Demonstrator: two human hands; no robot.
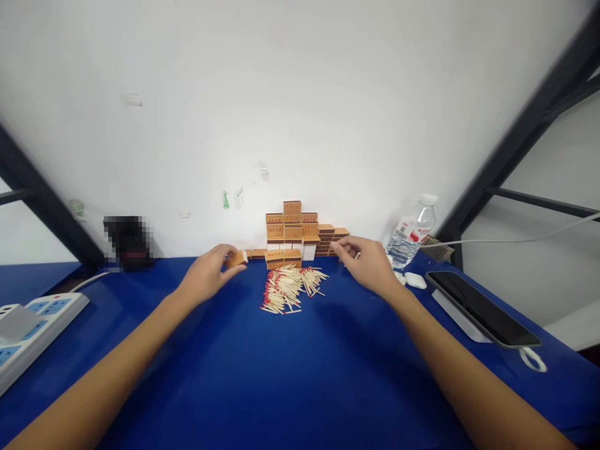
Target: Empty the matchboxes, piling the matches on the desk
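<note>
My left hand [209, 273] is closed around a small orange matchbox [239, 258], thumb below and fingers behind it. My right hand [364, 259] has its thumb and fingers drawn together in front of the matchbox stack [324, 240] on the right; whether it touches the stack or pinches something small is hidden. Between the hands, a loose pile of red-tipped matches [284, 287] lies on the blue table [281, 375]. Just behind the pile sit two matchboxes [283, 258] side by side. More matchboxes rise in steps [292, 219] against the wall.
A water bottle [412, 232] stands at the right by the wall, with a white earbud case [415, 280] and a phone [482, 307] nearer me. At the left are a power strip [47, 315] and a blurred dark object [129, 242]. Dark metal bars flank both sides.
</note>
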